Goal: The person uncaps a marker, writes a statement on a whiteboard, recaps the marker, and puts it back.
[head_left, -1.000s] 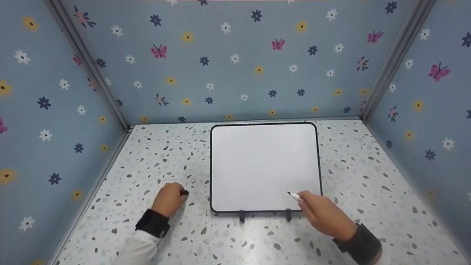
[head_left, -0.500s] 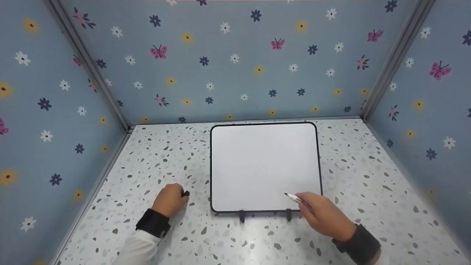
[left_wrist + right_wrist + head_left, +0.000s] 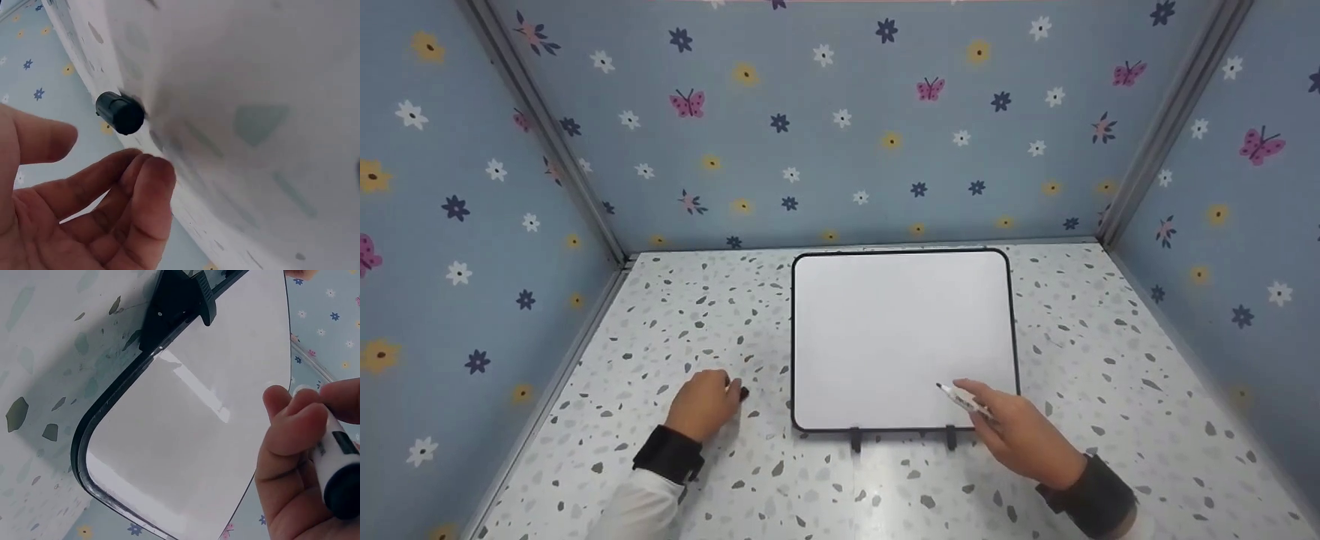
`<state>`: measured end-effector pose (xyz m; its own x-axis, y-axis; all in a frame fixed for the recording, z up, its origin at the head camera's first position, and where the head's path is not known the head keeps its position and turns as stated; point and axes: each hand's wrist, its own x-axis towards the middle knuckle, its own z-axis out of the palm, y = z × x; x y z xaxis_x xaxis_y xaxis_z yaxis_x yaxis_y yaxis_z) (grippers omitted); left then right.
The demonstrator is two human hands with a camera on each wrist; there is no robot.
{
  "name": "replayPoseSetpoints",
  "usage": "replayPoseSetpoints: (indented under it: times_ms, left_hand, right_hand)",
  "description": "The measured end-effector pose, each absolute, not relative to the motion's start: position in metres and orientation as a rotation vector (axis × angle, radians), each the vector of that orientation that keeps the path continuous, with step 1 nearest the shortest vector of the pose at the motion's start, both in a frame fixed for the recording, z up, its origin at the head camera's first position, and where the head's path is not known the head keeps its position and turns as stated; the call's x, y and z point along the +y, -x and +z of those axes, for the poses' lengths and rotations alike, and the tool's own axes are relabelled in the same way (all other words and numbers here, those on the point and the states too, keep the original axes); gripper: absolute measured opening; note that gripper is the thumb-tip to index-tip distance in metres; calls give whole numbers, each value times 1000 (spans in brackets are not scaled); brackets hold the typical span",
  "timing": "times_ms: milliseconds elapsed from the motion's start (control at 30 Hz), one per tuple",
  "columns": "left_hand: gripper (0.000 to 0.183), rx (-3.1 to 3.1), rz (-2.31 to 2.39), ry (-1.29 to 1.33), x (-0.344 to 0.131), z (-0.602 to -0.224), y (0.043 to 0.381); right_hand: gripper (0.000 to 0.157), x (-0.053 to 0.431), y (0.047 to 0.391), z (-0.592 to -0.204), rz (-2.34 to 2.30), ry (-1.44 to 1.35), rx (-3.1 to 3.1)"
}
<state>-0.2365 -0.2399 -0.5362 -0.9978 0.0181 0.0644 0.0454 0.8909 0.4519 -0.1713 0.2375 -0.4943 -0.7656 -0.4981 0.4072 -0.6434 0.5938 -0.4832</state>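
A small black marker cap is at the table surface in the left wrist view. My left hand is beside this cap, its thumb and bent fingers apart from it with nothing between them. In my right hand I hold a white marker, its dark tip pointing up and left. That tip is bare and appears in front of the lower right part of a blank whiteboard; contact cannot be told. In the right wrist view, the black end of the marker faces the camera.
Two black feet hold the black-framed whiteboard along its bottom edge. Underneath is a speckled white table. Blue walls with flowers and butterflies enclose the back and both sides.
The left thumb and fingers have come away from the black cap. The marker's tip has shifted slightly left and up, and the right index finger has lifted along the marker.
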Motion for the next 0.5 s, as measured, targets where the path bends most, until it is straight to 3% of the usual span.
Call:
replayPoseSetpoints:
  times_ms: [200,500]
  left_hand:
    - [35,-2808,-732,147,-215,-531,235]
    - [56,-2728,-1450,135,-163,-527,240]
  right_hand:
    - [44,229,175,-497,871,-982,-2453]
    - [42,216,180,-491,839,-949,-2432]
